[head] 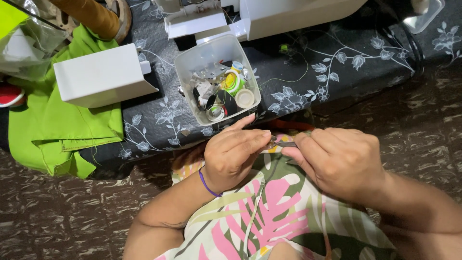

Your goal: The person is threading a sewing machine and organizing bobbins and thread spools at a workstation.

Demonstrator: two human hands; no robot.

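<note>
My left hand (233,154) and my right hand (337,161) meet over my lap, just below the table's edge. Between their fingertips they pinch a small metal tool (281,143), thin and silvery; most of it is hidden by the fingers. A purple band circles my left wrist. Right above my left hand stands a clear plastic box (192,60) with bobbins, thread spools and small metal parts in it.
A dark cloth with a pale flower print (337,67) covers the low table. On it stand a white sewing machine (269,17) and a white box-like part (98,74). Green fabric (57,130) hangs off the left end. Brown patterned floor lies around.
</note>
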